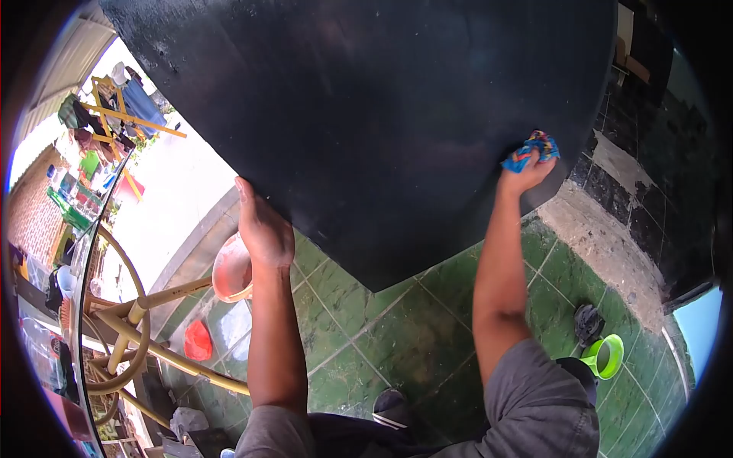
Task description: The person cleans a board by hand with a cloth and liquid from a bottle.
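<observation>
Beyond both forearms, filling the far middle of the scene, lies the black panel point(382, 114), one blunt corner pointing near, between the arms. Its far edge runs out of view, so its long axis cannot be told for certain. The two hands flank that corner: the left hand point(266, 233) is at the left edge, thumb up along the rim, its fingers hidden by the panel, so how far they curl or grip cannot be told. The right hand point(527, 177) reaches farther, onto the face near the right edge, closed around a bunched cloth point(531, 149) that appears to touch the surface. It is thus the hand nearer the far part of the panel.

The panel is smooth and dull, with faint cloudy sheen, pale specks and a scuffed far left edge. The cloth is soft and crumpled, blue with red and yellow patterning. Below spreads the floor point(359, 328), square green tiles veined dark, with pale joints. Left of the left wrist, partly hidden by it, sits a round pink tub point(229, 267); near and left of that lies a red scrap point(198, 340), beside tubular tan legs point(172, 294). On the near right, a flared lime cup point(603, 357) lies tipped just beside a crumpled dark bag point(588, 324)
</observation>
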Demonstrator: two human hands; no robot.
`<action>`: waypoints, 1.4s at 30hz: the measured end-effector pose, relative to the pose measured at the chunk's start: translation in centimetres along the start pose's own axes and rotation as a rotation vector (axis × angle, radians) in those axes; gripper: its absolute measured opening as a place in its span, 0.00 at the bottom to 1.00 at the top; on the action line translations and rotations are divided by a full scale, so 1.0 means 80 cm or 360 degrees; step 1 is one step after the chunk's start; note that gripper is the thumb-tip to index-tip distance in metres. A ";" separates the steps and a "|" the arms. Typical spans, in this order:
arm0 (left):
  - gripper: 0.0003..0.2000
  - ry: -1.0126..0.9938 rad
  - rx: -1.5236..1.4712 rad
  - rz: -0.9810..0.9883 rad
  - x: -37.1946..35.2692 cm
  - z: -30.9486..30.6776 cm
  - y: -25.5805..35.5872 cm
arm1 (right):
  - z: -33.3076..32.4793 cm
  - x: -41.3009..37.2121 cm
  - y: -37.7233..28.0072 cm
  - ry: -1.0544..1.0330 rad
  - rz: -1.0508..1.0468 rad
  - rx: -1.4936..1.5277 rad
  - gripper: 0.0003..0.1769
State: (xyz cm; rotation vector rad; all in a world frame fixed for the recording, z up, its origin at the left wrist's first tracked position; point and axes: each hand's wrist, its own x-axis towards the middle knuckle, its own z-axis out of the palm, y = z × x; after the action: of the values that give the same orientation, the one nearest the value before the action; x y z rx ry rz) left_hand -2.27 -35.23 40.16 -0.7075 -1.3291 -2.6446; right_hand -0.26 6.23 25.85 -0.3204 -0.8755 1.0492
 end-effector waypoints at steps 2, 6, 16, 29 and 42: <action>0.27 0.0026 -0.0018 -0.0009 -0.003 0.007 0.000 | 0.038 -0.063 -0.081 -0.0160 -0.0264 -0.0594 0.13; 0.25 0.0093 -0.0088 0.0021 0.006 0.005 0.001 | 0.082 -0.245 -0.221 -0.1072 -0.0574 -0.0270 0.21; 0.25 0.0183 -0.0041 0.0085 -0.004 0.036 0.009 | 0.017 0.008 -0.006 -0.0406 -0.0567 -0.0903 0.31; 0.28 0.0398 0.0057 0.0108 0.027 0.029 -0.010 | 0.045 -0.273 -0.118 -0.1641 -0.0912 -0.0363 0.19; 0.32 0.0536 0.0177 0.0135 0.045 0.034 -0.031 | 0.020 0.189 0.061 -0.0108 -0.0679 -0.0865 0.26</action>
State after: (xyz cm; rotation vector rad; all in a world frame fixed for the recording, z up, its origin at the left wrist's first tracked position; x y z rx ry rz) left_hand -5.20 -31.17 41.31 -0.2799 -1.3037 -2.4603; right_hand -1.31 21.28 30.98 -0.5253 -1.2235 0.4168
